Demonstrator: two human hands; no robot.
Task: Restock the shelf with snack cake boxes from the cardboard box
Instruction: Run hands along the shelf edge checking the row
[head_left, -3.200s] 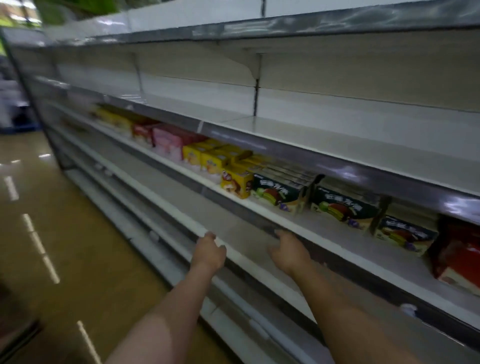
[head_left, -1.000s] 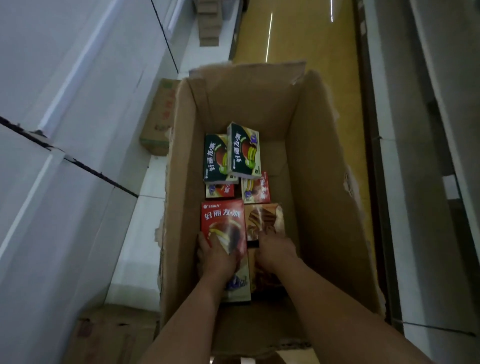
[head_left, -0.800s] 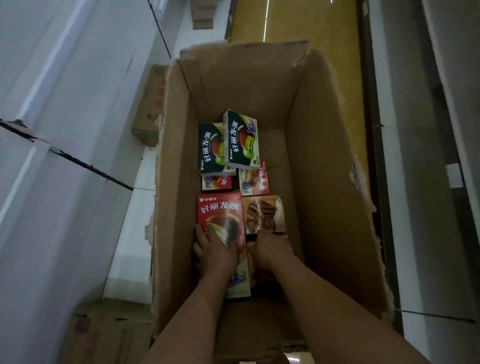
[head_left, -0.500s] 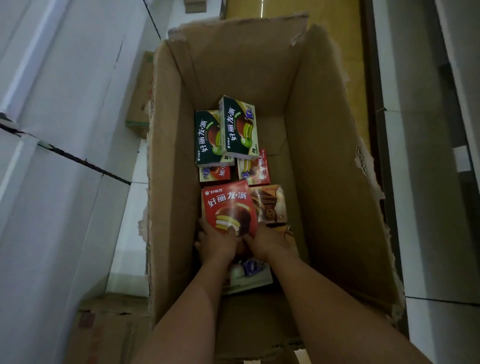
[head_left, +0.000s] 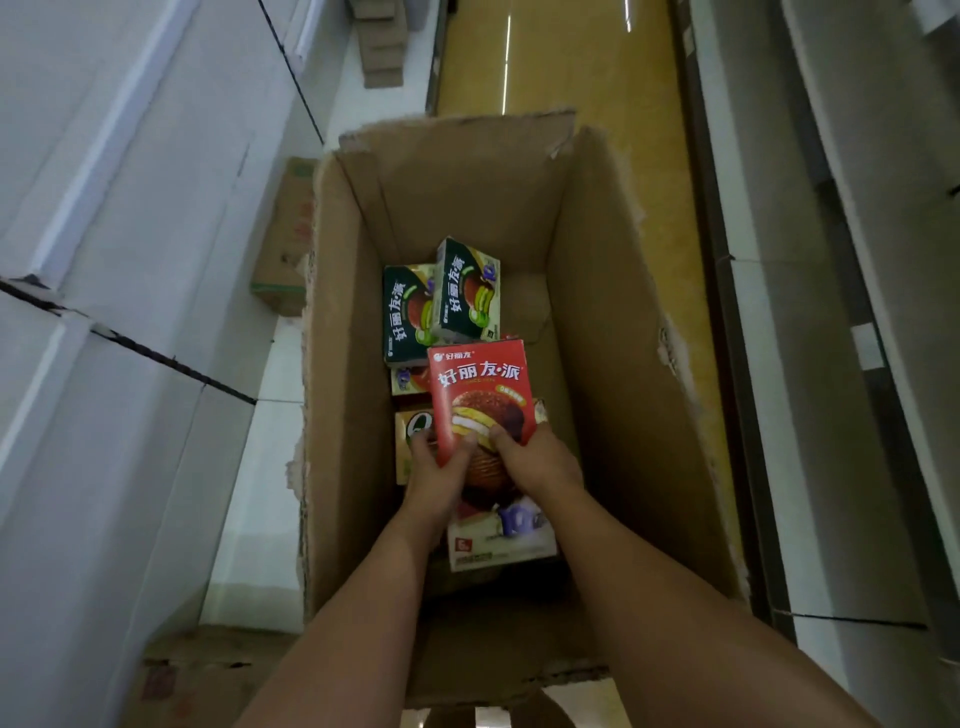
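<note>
A shop aisle with a glossy yellow floor (head_left: 571, 62) runs away from the camera, pale shelving panels rising on the left and the grey shelf (head_left: 831, 218) edges along the right, and between them stands a tall open cardboard box (head_left: 623, 415) with torn rims. Both arms reach down into it. The left hand (head_left: 439, 470) and the right hand (head_left: 535, 457) together hold a red snack cake box (head_left: 480, 395) by its lower end — each grip is clamped on it, thumbs pressed to the printed front and the other fingers hidden behind it. The red box is lifted and tilted upright above the stock lying at the bottom, still well inside the carton's walls. Beneath the hands lies another box with a pale lower edge (head_left: 501, 540), and a yellowish one (head_left: 410, 431) sits just to the left; farther in, two dark green boxes (head_left: 441, 306) stand leaning side by side against the far end. A smaller closed carton (head_left: 285, 244) rests on the floor outside, beside the left wall of the big one. The step in hand looks like the pick-up — one box chosen and being drawn out. The next move calls for raising it clear of the high walls without snagging the ragged rim, then turning towards the shelf on the right and setting it face-out in a row.
</note>
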